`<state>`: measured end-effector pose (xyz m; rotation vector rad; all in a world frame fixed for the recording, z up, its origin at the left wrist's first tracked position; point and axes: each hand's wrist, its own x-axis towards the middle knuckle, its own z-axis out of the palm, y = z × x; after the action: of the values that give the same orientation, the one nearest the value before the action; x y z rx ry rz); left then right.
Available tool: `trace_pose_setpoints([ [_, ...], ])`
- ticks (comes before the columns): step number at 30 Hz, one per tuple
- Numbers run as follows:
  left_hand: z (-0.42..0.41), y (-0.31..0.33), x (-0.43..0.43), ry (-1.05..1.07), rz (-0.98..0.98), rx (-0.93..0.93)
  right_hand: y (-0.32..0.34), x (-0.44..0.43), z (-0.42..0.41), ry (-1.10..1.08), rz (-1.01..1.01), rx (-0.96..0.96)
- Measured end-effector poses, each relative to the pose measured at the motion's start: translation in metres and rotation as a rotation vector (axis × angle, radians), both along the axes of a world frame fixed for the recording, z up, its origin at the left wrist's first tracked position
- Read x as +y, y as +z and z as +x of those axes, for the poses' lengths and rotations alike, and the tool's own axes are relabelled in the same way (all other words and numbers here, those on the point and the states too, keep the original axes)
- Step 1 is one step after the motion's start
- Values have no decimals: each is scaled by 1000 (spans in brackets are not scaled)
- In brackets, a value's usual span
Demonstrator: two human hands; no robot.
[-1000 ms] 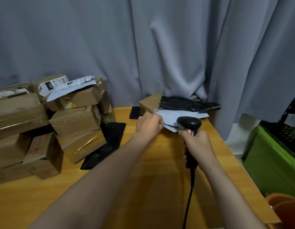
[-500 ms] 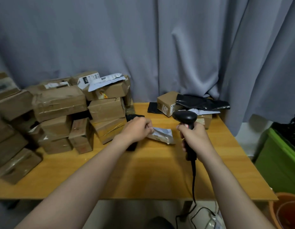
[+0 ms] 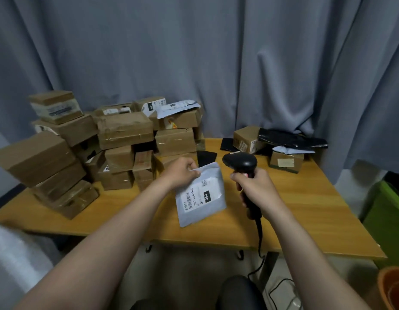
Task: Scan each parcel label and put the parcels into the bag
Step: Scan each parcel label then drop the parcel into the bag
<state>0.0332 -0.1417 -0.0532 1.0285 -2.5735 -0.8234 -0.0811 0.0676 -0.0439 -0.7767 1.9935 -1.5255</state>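
While cardboard boxes [image 3: 124,130] sit stacked on the left of the counter [image 3: 306,209], the left hand [image 3: 183,173] holds a grey parcel [image 3: 199,211] over the counter's middle, fingers pinching its top corner, label [image 3: 203,192] facing up. Just right, the right hand [image 3: 256,186] has its fingers wrapped round a black scanner [image 3: 240,163], whose head is near the parcel's upper right corner.

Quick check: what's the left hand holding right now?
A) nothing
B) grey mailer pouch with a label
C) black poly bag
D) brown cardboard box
B: the left hand pinches the top corner of the grey mailer pouch, its label facing the camera, while the right hand grips the scanner.
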Motion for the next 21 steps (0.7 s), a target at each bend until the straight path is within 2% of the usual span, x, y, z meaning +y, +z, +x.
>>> trace_pose_setpoints([
  [5, 33, -22, -23, 205, 240, 74, -4, -8, 16, 53, 26, 12],
  [7, 49, -25, -27, 249, 364, 50, -5, -11, 20, 66, 36, 18],
  [9, 63, -32, -33, 298, 444, -40, -6, -14, 22, 74, 38, 18],
  [12, 84, -46, -36, 327, 531, -280, -8, -19, 27, 85, 42, 14],
  [14, 91, -53, -34, 328, 552, -306, -9, -22, 30, 91, 47, 22],
  [17, 85, -46, -30, 311, 452, -152, -9, -24, 35, 108, 46, 32],
  [20, 67, -18, -24, 276, 367, 197, -8, -25, 35, 112, 40, 28],
  [21, 62, -8, -21, 215, 331, 257, -8, -24, 35, 109, 37, 24],
])
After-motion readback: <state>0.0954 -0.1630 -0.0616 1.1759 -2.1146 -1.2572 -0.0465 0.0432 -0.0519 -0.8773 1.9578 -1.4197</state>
